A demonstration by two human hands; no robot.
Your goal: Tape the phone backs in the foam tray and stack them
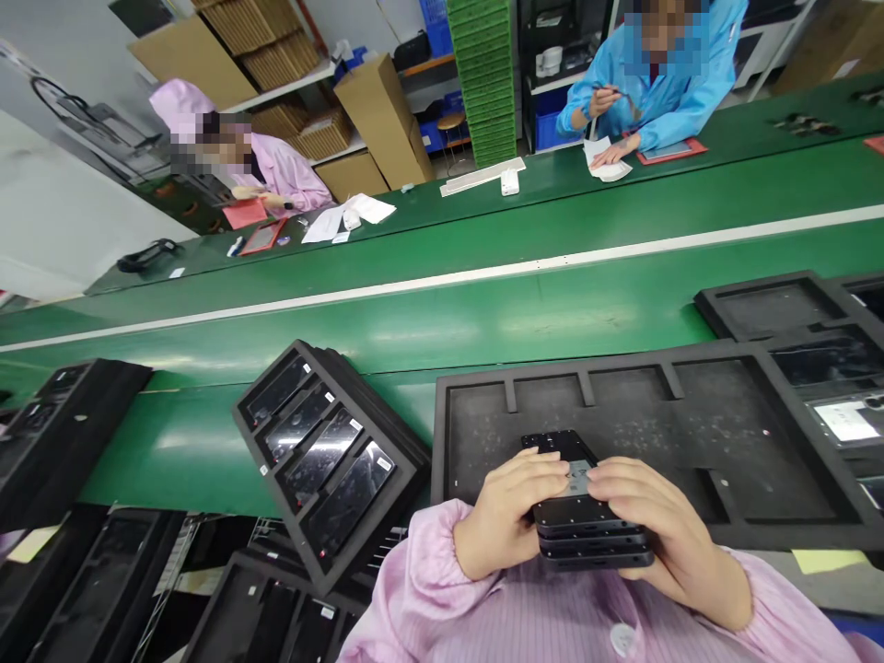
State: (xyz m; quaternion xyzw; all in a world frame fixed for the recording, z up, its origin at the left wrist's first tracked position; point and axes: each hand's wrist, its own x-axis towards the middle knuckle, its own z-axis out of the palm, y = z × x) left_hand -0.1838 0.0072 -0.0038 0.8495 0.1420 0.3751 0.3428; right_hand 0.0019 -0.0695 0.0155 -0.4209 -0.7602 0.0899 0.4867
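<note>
Close to my body, a small stack of black phone frames [587,516] is held between my two hands. My left hand [515,502] wraps round its left side, fingers lying over the top piece. From the other side my right hand [667,516] grips the stack, its fingertips also on top near a grey label. Several pieces lie one on another, with screw dots showing along their edges. Beneath and beyond the hands is a large black foam tray [738,433] with shallow compartments.
Left of my hands, stacked foam trays [276,479] hold dark phone screens [352,497]. More trays [766,308] with panels lie at the right, others [62,433] at far left. A green conveyor belt [483,322] runs across; two people work beyond it.
</note>
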